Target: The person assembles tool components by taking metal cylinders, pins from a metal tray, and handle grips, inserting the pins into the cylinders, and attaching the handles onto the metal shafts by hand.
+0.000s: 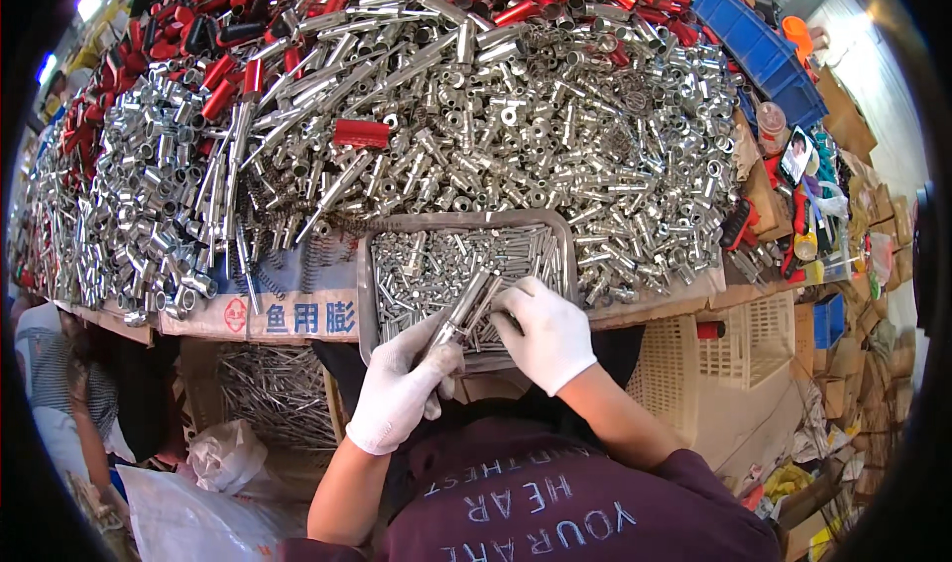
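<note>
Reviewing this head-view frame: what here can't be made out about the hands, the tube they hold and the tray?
- Left hand: its grip on the metal tube is hidden by the glove and curled fingers.
- Right hand: fingertips at the tube's end are hidden by the hand's back.
- Tube: whether one piece or two joined is too small to tell.
- Tray: near edge is covered by both hands; its small parts blur together.

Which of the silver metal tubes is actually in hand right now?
The silver tube over the grey tray: the left hand grips its lower end, the right hand touches its top. All others lie loose.
</note>
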`<state>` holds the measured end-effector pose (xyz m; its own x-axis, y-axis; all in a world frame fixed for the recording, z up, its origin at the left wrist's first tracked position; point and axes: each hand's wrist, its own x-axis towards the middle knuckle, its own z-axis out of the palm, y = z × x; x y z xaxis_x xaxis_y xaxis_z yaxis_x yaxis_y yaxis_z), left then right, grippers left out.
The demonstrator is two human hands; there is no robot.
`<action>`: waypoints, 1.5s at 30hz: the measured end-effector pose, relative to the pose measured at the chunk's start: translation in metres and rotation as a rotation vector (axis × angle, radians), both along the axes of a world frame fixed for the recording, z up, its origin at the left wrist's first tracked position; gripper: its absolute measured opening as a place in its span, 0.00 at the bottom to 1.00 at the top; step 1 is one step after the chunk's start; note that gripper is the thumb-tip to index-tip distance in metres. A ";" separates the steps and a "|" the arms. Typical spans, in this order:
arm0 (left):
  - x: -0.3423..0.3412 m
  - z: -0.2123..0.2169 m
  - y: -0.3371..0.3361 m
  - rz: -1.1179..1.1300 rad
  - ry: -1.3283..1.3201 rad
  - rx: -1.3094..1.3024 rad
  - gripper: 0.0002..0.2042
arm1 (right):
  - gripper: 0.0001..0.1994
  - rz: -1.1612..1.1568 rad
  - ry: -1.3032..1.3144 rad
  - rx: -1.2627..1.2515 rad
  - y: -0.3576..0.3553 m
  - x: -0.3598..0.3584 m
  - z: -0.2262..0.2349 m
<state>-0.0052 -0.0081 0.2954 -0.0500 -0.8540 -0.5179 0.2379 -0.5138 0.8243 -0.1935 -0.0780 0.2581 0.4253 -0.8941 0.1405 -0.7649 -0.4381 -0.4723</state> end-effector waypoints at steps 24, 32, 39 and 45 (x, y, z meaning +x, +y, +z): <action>-0.007 0.004 -0.003 -0.047 -0.623 -0.370 0.22 | 0.08 0.317 0.087 -0.134 0.000 0.002 0.041; -0.022 -0.003 -0.005 0.096 -0.456 -0.414 0.26 | 0.06 0.067 -0.320 -0.292 0.006 0.021 0.037; -0.031 0.004 -0.013 0.094 -0.552 -0.642 0.24 | 0.05 -0.066 -0.364 -0.319 0.013 0.016 0.046; -0.026 0.009 -0.010 0.113 -0.306 -0.369 0.23 | 0.10 0.045 -0.780 0.316 -0.007 0.005 0.042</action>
